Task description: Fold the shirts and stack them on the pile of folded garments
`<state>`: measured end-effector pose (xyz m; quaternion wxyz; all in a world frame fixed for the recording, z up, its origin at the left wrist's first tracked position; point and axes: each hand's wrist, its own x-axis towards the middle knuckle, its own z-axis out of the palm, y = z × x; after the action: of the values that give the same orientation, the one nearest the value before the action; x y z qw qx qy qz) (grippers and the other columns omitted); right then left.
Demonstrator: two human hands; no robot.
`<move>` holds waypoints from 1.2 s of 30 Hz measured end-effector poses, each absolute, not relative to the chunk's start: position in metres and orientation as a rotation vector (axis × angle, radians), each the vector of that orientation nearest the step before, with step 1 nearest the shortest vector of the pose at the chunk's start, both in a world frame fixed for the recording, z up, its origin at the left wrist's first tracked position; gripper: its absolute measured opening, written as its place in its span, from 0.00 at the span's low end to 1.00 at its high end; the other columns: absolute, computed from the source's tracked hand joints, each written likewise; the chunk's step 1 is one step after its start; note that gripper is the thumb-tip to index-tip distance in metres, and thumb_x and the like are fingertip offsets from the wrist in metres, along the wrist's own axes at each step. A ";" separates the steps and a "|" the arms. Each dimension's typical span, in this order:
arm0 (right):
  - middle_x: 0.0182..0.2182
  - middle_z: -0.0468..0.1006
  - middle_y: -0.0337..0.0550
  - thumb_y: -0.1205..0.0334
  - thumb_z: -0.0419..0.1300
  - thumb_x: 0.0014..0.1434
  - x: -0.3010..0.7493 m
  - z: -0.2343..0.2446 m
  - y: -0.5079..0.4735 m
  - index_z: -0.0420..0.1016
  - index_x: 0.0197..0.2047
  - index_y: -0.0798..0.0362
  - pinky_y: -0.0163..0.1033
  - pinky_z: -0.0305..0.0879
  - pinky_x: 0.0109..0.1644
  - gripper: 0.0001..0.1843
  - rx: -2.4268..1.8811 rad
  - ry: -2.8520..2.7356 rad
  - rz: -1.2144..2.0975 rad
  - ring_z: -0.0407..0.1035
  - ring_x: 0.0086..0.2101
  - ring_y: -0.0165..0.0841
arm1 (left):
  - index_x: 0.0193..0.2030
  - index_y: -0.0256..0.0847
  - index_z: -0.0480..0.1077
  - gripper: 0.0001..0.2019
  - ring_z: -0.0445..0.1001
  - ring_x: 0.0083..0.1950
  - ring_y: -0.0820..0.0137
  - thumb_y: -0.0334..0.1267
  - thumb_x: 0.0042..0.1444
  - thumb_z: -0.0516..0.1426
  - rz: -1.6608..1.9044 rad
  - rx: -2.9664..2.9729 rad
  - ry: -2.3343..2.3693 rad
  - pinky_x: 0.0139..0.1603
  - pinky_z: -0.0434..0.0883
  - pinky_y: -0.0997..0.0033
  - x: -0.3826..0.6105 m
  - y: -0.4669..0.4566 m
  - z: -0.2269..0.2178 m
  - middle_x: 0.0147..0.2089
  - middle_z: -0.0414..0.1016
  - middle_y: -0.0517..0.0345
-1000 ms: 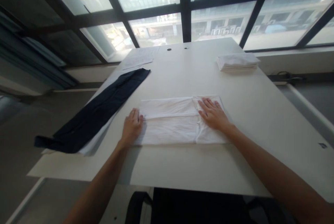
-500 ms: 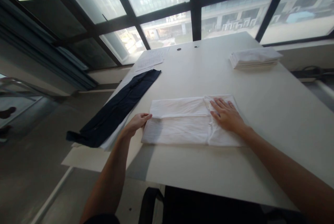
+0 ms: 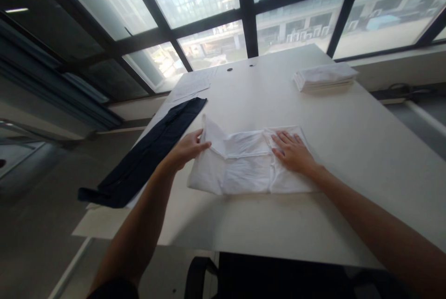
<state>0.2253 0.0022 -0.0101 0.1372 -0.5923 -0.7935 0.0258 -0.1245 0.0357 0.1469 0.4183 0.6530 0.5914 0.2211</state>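
Note:
A white folded garment, of a kind I cannot make out, lies lengthwise across the table in front of me. Its left end is lifted off the surface, pinched between the thumb and fingers of my left hand. My right hand rests flat on the right end of the cloth, fingers stretched out over a folded-back section. A seam or fold line runs along the middle of the cloth between both hands.
Left of the cloth, a long dark navy folded garment lies along the table's left side. Sheets of paper are behind it. A stack of folded white cloth stands at the back right of the white table. A black chair is at the front edge.
My left hand has raised the left end of the white garment from the table and tipped it upward. The right hand stays flat on the other end. The view has shifted slightly.

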 end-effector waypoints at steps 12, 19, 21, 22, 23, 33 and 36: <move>0.74 0.58 0.53 0.50 0.45 0.74 0.225 -0.006 0.003 0.60 0.75 0.55 0.61 0.46 0.74 0.32 -1.715 -2.289 0.093 0.50 0.73 0.47 | 0.66 0.27 0.63 0.30 0.81 0.54 0.54 0.36 0.59 0.61 -0.035 2.262 1.636 0.49 0.74 0.65 0.020 0.029 0.058 0.52 0.82 0.34; 0.74 0.58 0.55 0.50 0.45 0.74 0.224 -0.006 0.003 0.59 0.75 0.55 0.62 0.46 0.74 0.32 -1.713 -2.286 0.101 0.50 0.73 0.48 | 0.71 0.36 0.63 0.26 0.78 0.60 0.58 0.46 0.73 0.47 0.287 2.401 1.462 0.61 0.70 0.61 0.006 0.031 0.054 0.58 0.80 0.41; 0.74 0.58 0.55 0.50 0.45 0.74 0.223 -0.006 0.003 0.59 0.75 0.55 0.62 0.46 0.74 0.32 -1.714 -2.287 0.095 0.50 0.73 0.48 | 0.74 0.39 0.60 0.26 0.66 0.72 0.59 0.43 0.74 0.45 0.368 2.552 1.463 0.72 0.61 0.56 0.005 0.033 0.044 0.71 0.69 0.44; 0.74 0.58 0.55 0.50 0.45 0.74 0.223 -0.007 0.003 0.59 0.75 0.55 0.62 0.46 0.74 0.32 -1.718 -2.286 0.091 0.50 0.73 0.48 | 0.75 0.39 0.58 0.26 0.58 0.76 0.57 0.44 0.74 0.45 0.351 2.617 1.468 0.75 0.55 0.53 0.005 0.033 0.037 0.76 0.62 0.46; 0.74 0.57 0.55 0.51 0.46 0.74 0.223 -0.007 0.003 0.59 0.75 0.55 0.62 0.46 0.74 0.32 -1.722 -2.286 0.086 0.50 0.73 0.48 | 0.76 0.40 0.57 0.27 0.52 0.79 0.55 0.45 0.74 0.44 0.305 2.666 1.468 0.77 0.51 0.48 0.005 0.033 0.030 0.78 0.56 0.47; 0.68 0.69 0.54 0.57 0.50 0.73 0.182 0.023 -0.042 0.70 0.67 0.54 0.56 0.51 0.74 0.24 -1.215 -2.384 0.137 0.58 0.69 0.45 | 0.80 0.40 0.48 0.29 0.43 0.81 0.54 0.42 0.74 0.41 0.201 2.768 1.467 0.78 0.48 0.42 0.004 0.033 0.002 0.81 0.49 0.49; 0.55 0.81 0.52 0.57 0.52 0.73 0.155 0.031 -0.072 0.79 0.56 0.51 0.49 0.65 0.66 0.18 -0.848 -2.510 0.273 0.73 0.58 0.41 | 0.79 0.42 0.50 0.29 0.47 0.81 0.54 0.42 0.74 0.40 0.207 2.726 1.493 0.77 0.49 0.43 0.002 0.039 0.004 0.80 0.51 0.52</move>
<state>0.1549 -0.0723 0.0315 0.2370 -0.3092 -0.9156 0.0996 0.0020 0.0388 0.0038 0.0133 0.8751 0.4792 0.0664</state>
